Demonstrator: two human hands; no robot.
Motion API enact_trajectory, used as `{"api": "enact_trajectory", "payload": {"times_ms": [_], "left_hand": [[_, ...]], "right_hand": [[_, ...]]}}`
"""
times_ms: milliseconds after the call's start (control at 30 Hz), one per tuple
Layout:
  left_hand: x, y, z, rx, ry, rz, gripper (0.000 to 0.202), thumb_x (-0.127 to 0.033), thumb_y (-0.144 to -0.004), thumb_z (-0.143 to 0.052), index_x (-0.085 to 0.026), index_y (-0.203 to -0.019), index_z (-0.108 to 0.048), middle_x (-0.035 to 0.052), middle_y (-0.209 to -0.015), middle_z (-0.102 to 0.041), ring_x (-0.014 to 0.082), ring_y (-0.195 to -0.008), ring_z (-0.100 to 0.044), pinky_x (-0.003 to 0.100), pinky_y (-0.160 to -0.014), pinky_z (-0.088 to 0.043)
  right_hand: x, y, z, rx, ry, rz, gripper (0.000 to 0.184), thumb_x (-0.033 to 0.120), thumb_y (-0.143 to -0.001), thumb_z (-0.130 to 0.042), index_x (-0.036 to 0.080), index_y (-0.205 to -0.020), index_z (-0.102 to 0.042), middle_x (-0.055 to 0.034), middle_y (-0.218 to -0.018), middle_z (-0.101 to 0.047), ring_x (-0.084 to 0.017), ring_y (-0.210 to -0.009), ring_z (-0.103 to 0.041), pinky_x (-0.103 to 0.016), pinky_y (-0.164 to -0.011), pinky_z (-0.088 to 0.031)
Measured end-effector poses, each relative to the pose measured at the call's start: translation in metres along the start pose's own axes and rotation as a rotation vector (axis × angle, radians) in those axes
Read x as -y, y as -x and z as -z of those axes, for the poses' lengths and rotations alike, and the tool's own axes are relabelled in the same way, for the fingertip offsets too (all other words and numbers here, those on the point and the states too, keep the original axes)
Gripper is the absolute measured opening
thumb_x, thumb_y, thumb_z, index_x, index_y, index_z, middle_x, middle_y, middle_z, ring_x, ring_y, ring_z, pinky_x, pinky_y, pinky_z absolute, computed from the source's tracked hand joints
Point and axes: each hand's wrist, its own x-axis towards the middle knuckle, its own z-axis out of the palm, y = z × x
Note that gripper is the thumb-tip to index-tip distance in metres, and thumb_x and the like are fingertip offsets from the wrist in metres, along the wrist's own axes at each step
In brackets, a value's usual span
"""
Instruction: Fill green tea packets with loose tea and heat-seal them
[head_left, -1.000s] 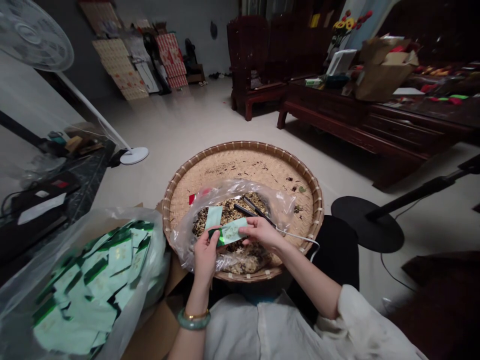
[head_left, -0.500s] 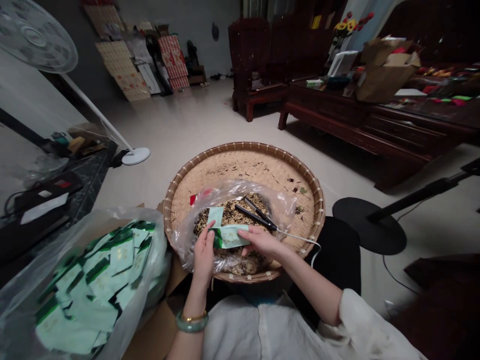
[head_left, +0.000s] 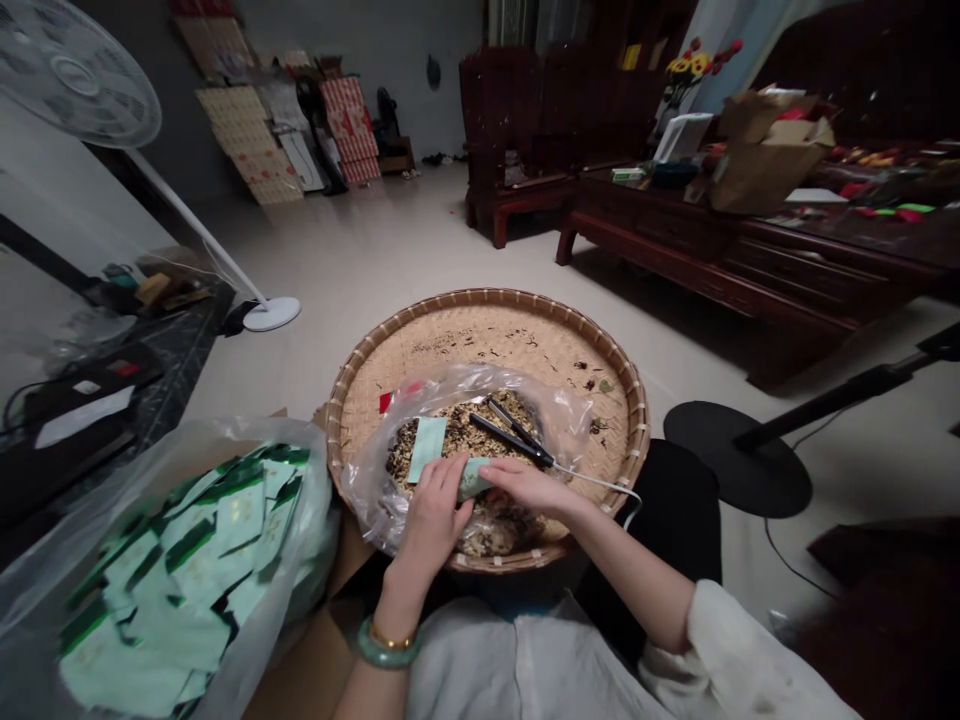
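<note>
Left hand (head_left: 432,522), right hand (head_left: 531,487), fingers (head_left: 502,477) closed on green packet (head_left: 472,478), black tongs (head_left: 510,440) beside, bamboo tray (head_left: 487,302) beneath

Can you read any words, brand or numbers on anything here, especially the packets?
No text can be read clearly.
Pale green packets at left: gold print, too small to read.
Pale green packet between left hand and right hand: no readable print.
White label on dark device: too blurred to read.
</note>
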Motion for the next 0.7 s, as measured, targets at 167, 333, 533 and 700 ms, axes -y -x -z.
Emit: {"api": "enact_trajectory", "payload": {"times_ms": [167,333,533,700], "left_hand": [[0.01,0.004,-0.004,-0.006,0.085,0.074,0.059,-0.009,-0.073,-0.058,-0.021,-0.13,-0.048,0.01,-0.118,-0.061,0.0255,-0.11,-0.053,0.046,-0.096,-0.045],[0.008,0.005,-0.001,-0.017,0.108,0.103,0.057,-0.011,-0.072,-0.06,-0.021,-0.127,-0.051,0.0099,-0.115,-0.063,0.0266,-0.107,-0.054,0.047,-0.094,-0.045],[0.003,0.002,0.004,-0.048,0.108,0.109,0.045,-0.014,-0.073,-0.063,-0.022,-0.117,-0.058,0.0078,-0.11,-0.066,0.025,-0.102,-0.056,0.044,-0.091,-0.047],[0.012,0.004,0.005,-0.159,0.091,0.198,0.04,-0.018,-0.072,-0.064,-0.02,-0.111,-0.06,0.0081,-0.106,-0.067,0.0252,-0.099,-0.059,0.043,-0.089,-0.048]], "right_hand": [[0.0,-0.001,0.006,0.018,0.066,0.02,0.036,0.049,-0.084,-0.055,0.017,-0.092,-0.069,-0.0045,-0.094,-0.067,-0.018,-0.088,-0.058,-0.033,-0.083,-0.046],[-0.001,-0.003,0.005,0.068,0.084,0.038,0.04,0.052,-0.084,-0.055,0.017,-0.095,-0.068,-0.0039,-0.095,-0.067,-0.019,-0.091,-0.059,-0.035,-0.089,-0.044],[0.017,0.002,0.004,0.161,0.136,0.056,0.043,0.056,-0.081,-0.056,0.015,-0.087,-0.069,-0.0035,-0.087,-0.069,-0.017,-0.081,-0.06,-0.03,-0.077,-0.048],[0.032,-0.007,0.02,-0.115,0.099,0.085,0.041,0.045,-0.093,-0.04,0.014,-0.098,-0.067,-0.0109,-0.101,-0.069,-0.02,-0.093,-0.064,-0.032,-0.073,-0.052]]}}
